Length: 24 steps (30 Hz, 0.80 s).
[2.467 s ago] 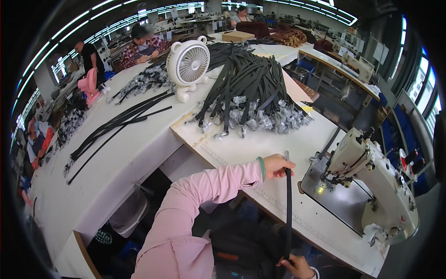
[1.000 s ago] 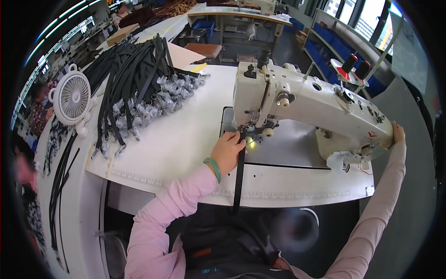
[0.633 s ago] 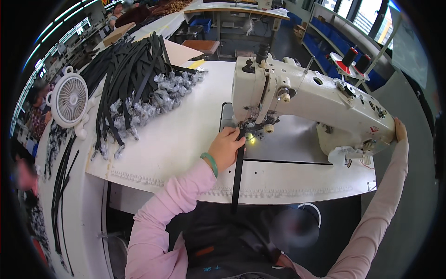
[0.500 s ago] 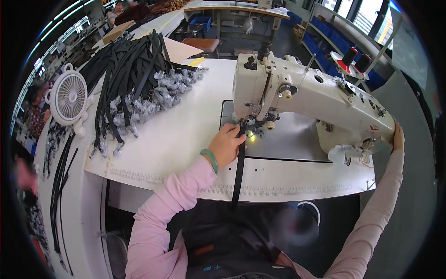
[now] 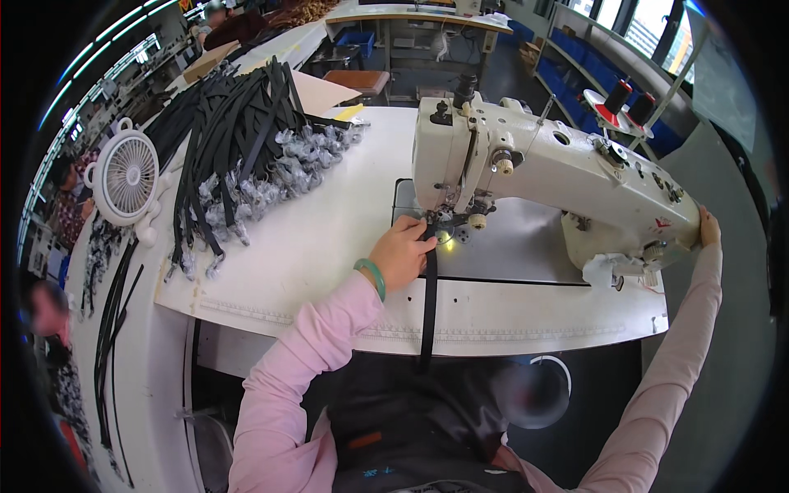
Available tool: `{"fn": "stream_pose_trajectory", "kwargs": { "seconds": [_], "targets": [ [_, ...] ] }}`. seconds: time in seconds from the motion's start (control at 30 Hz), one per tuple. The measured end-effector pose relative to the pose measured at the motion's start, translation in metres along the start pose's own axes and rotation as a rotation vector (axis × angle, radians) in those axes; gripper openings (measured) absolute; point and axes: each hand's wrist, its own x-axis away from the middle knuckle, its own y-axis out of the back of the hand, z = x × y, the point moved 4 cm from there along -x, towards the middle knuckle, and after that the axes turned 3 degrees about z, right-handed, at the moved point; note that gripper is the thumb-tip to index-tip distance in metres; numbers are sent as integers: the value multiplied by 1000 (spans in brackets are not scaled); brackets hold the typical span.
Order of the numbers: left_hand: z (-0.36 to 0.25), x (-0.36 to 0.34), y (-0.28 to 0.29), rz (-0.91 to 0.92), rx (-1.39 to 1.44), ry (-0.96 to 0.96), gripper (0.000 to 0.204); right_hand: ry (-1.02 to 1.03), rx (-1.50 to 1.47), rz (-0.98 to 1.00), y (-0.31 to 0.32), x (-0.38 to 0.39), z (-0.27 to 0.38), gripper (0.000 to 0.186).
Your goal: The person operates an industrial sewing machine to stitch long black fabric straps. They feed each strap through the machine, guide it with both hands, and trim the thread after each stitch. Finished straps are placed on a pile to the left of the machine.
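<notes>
My left hand (image 5: pixel 401 253) is at the needle area of a white industrial sewing machine (image 5: pixel 559 160). Its thumb and fingers pinch a black strap (image 5: pixel 429 304), whose upper end goes under the presser foot (image 5: pixel 438 215). From there the strap runs toward me and hangs over the table's front edge. A small lamp lights the needle plate (image 5: pixel 450 241). My right hand (image 5: pixel 709 228) curls round the far right end of the machine, where the handwheel sits; its palm side and most of the wheel are hidden.
Left on the white table (image 5: pixel 329 255) lies a heap of black straps (image 5: pixel 238 123) with clear-wrapped ends (image 5: pixel 288 160). A white fan (image 5: pixel 125 177) stands beside it. Thread cones (image 5: pixel 618 97) stand behind the machine. More straps (image 5: pixel 107 345) hang at the far left, where other people sit.
The view has shifted slightly. Both hands keep their places, left on the strap and right at the machine's end; the strap looks almost unmoved.
</notes>
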Motion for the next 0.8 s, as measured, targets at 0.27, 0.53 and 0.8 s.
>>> {"fn": "stream_pose_trajectory", "kwargs": {
  "seconds": [0.27,0.53,0.8],
  "targets": [
    [-3,5,-3,10,-113,23,32,-157,-761,-177,-71,105,2,48],
    [0,8,-1,-5,-93,30,32,-9,-635,-402,-57,108,44,43],
    [-3,6,3,-1,-63,34,31,-234,-478,-281,-47,93,37,43]
  ]
}}
